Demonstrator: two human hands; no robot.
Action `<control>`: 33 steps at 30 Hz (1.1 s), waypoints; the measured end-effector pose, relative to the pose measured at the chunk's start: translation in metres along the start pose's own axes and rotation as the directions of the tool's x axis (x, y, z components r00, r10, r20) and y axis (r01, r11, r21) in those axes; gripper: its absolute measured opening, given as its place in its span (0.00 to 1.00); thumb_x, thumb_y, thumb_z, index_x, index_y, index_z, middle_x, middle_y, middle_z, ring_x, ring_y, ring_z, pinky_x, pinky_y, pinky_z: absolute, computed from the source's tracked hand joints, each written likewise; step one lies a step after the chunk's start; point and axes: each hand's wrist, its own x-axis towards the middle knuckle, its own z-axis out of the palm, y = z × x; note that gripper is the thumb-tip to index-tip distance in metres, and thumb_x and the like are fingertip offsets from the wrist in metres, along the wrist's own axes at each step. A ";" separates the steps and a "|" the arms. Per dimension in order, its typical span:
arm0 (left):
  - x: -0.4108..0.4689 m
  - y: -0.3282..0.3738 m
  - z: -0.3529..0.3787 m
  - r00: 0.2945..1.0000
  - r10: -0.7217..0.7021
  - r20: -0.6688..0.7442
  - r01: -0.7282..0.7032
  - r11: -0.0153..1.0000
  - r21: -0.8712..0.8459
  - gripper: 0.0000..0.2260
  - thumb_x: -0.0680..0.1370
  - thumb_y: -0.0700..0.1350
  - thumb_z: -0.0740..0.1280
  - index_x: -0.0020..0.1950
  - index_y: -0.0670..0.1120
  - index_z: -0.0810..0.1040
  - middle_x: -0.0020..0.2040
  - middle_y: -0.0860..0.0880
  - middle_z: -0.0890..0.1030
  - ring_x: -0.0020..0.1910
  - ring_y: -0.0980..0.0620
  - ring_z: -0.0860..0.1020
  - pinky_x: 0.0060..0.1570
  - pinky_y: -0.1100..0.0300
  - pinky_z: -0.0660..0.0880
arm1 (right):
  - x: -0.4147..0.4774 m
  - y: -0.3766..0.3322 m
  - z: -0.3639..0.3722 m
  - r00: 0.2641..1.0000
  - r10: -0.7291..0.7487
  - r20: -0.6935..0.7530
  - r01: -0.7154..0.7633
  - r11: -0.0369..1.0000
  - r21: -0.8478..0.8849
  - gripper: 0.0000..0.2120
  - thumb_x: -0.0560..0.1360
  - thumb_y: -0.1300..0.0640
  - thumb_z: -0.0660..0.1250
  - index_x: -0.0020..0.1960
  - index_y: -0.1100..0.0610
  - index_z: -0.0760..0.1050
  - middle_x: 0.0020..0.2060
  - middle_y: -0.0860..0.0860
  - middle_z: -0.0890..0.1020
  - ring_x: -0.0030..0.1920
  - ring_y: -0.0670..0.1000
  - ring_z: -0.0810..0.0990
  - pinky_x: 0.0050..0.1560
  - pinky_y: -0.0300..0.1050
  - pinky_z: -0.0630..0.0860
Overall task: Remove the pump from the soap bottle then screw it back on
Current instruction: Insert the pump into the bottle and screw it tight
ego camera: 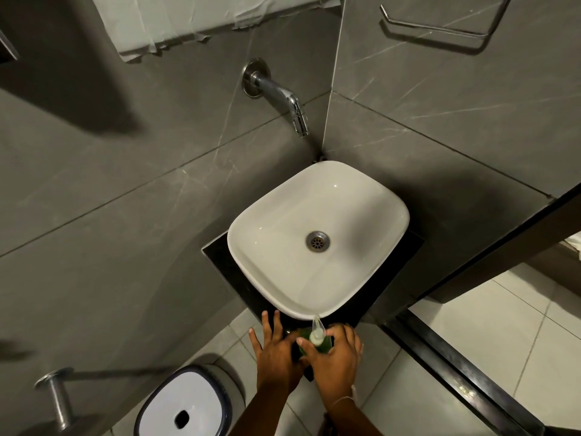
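Both grips on the soap bottle, top-down view. Right hand wraps it from the near-right side, fingers curled around the green body, thumb tip just left of the pump collar. Left hand lies against the bottle's left side, fingers spread and pointing away from the person, thumb toward the bottle; can't tell if it actually clamps or just steadies.

Pump: pale, translucent, seated on the bottle neck, nozzle pointing away from the person, tip overlapping the near rim of the basin in this view. Whether it touches the rim, can't tell.

Bottle stands upright on the black bench, at its near edge, just in front of the basin. Tight spot: basin rim directly behind, bench edge directly in front.

Around it:
- White rounded-square basin fills most of the bench; metal drain at centre.
- Chrome wall tap above the basin's far corner, spout down.
- Grey veined tile walls meet in a corner behind the basin.
- Chrome towel rail upper right; white paper or cloth sheet taped along the top.
- White bin with dark-trimmed lid on the floor, near left of the arms.
- Metal roll holder on the wall, lower left.
- Thin pale band on the right wrist.
- Dark door frame to the right, light floor tiles beyond.
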 end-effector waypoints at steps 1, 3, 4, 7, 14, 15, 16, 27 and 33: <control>0.000 -0.001 0.001 1.000 0.002 -0.002 -0.002 1.000 0.000 0.23 0.71 0.60 0.65 0.66 0.62 0.69 0.80 0.47 0.46 0.74 0.45 0.30 0.71 0.35 0.31 | 0.000 0.001 0.001 1.000 0.005 0.005 -0.005 1.000 0.012 0.21 0.56 0.44 0.80 0.40 0.52 0.75 0.53 0.52 0.80 0.64 0.60 0.71 0.66 0.67 0.63; 0.000 -0.001 0.001 1.000 0.010 -0.011 -0.010 1.000 -0.011 0.24 0.70 0.61 0.65 0.66 0.63 0.68 0.80 0.47 0.46 0.74 0.45 0.30 0.70 0.36 0.30 | -0.001 0.005 0.000 0.999 -0.025 0.042 0.023 0.998 0.057 0.19 0.59 0.47 0.80 0.46 0.48 0.79 0.63 0.47 0.76 0.72 0.56 0.63 0.72 0.69 0.51; 0.000 -0.002 0.002 1.000 0.012 -0.015 -0.012 1.000 -0.015 0.24 0.70 0.63 0.65 0.66 0.64 0.68 0.80 0.48 0.46 0.75 0.44 0.31 0.70 0.36 0.29 | -0.001 0.007 0.000 0.997 -0.052 0.063 0.047 0.996 0.082 0.17 0.61 0.50 0.79 0.48 0.46 0.80 0.66 0.45 0.74 0.75 0.54 0.59 0.72 0.69 0.47; 0.001 -0.001 0.004 1.000 0.005 -0.016 -0.005 1.000 -0.004 0.25 0.70 0.66 0.64 0.65 0.63 0.69 0.80 0.48 0.47 0.76 0.44 0.32 0.69 0.38 0.26 | 0.002 0.010 -0.005 0.996 -0.056 0.069 0.049 0.994 0.099 0.12 0.60 0.53 0.80 0.41 0.44 0.81 0.66 0.45 0.75 0.75 0.55 0.60 0.73 0.69 0.47; 0.000 -0.001 0.006 1.000 -0.004 -0.026 0.004 1.000 -0.005 0.23 0.70 0.59 0.64 0.65 0.62 0.70 0.80 0.47 0.49 0.75 0.45 0.31 0.70 0.36 0.29 | 0.002 0.000 -0.001 1.000 0.003 0.028 -0.001 0.999 -0.044 0.25 0.55 0.43 0.80 0.45 0.54 0.77 0.54 0.52 0.80 0.62 0.59 0.73 0.65 0.65 0.66; 0.001 -0.002 0.006 1.000 -0.003 -0.024 0.003 1.000 -0.004 0.23 0.70 0.60 0.64 0.65 0.63 0.69 0.80 0.47 0.49 0.75 0.45 0.31 0.70 0.36 0.30 | 0.001 0.002 -0.002 0.999 -0.001 0.048 0.003 1.000 -0.029 0.24 0.57 0.44 0.79 0.48 0.53 0.78 0.58 0.50 0.79 0.65 0.57 0.71 0.68 0.67 0.62; 0.002 -0.002 0.005 1.000 -0.001 -0.022 0.001 1.000 -0.002 0.23 0.70 0.62 0.64 0.65 0.63 0.69 0.80 0.48 0.48 0.75 0.45 0.31 0.70 0.36 0.30 | 0.001 0.005 -0.003 0.997 -0.013 0.071 0.013 1.000 0.000 0.23 0.59 0.46 0.79 0.51 0.50 0.80 0.61 0.48 0.78 0.69 0.56 0.68 0.70 0.68 0.58; 0.002 -0.003 0.005 0.999 0.004 -0.034 -0.004 1.000 -0.002 0.24 0.69 0.61 0.61 0.65 0.62 0.69 0.80 0.48 0.48 0.74 0.46 0.29 0.70 0.36 0.30 | 0.003 0.005 -0.002 0.999 -0.026 0.039 0.026 1.000 -0.004 0.23 0.55 0.40 0.78 0.42 0.51 0.77 0.53 0.51 0.79 0.61 0.58 0.71 0.65 0.66 0.66; 0.003 0.000 0.003 1.000 0.002 -0.004 -0.002 1.000 0.017 0.27 0.69 0.67 0.64 0.66 0.63 0.68 0.80 0.48 0.47 0.75 0.44 0.32 0.68 0.37 0.26 | 0.006 0.008 -0.010 0.993 -0.057 0.105 0.060 0.998 -0.025 0.16 0.57 0.49 0.81 0.42 0.50 0.82 0.56 0.48 0.80 0.68 0.57 0.68 0.69 0.69 0.58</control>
